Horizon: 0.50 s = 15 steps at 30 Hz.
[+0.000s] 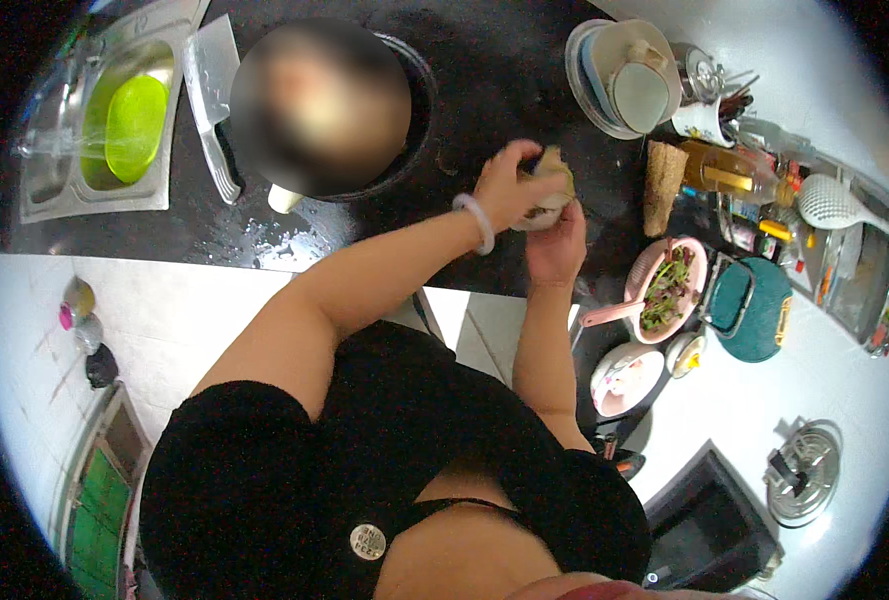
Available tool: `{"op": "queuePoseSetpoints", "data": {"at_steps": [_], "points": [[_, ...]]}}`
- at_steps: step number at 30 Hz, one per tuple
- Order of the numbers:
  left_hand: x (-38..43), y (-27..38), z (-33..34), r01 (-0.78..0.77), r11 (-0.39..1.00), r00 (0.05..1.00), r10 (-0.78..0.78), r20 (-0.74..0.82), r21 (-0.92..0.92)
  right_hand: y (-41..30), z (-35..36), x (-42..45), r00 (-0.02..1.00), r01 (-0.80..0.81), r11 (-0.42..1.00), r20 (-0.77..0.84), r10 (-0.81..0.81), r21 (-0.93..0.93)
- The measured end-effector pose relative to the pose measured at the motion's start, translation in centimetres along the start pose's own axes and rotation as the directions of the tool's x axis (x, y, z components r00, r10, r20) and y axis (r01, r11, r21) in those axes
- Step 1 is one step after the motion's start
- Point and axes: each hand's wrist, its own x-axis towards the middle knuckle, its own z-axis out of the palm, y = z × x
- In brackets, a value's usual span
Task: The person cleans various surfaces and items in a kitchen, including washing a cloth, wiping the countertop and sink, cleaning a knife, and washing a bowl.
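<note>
Over the dark countertop (489, 75), my two hands are together around a pale, rounded item (542, 217) with a yellowish-green part (558, 161); motion blur and fingers hide what it is. My left hand (515, 180), with a pale bracelet (476, 223) at its wrist, grips it from the left and above. From below, my right hand (558, 251) supports it with the fingers upright along its side. Left of the hands is a dark round vessel (423, 82), its inside mostly covered by a blurred patch. A cleaver (211, 97) lies beyond it, near a pale piece (285, 199).
At far left, a steel sink (160, 184) holds a green basin (136, 127). Stacked containers (654, 45) stand at the back right. Further right are a brown tapered object (664, 187), a pink strainer (613, 313) with leafy greens, a white bowl (605, 367) and a teal container (759, 322).
</note>
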Motion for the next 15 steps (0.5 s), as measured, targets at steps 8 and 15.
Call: {"op": "queuePoseSetpoints", "data": {"at_steps": [8,15], "points": [[0.8,0.0,-1.1,0.115,0.792,0.964,-0.235,-0.126,-0.599,-11.9,-0.5,10.1,0.822,0.296,0.772,-0.262,-0.506,-0.563],[7.1,1.5,1.8,-0.257,0.853,0.927,0.084,-0.365,-0.454,-17.0,4.1,16.8,0.96,0.167,0.926,-0.158,-0.231,-0.338]]}}
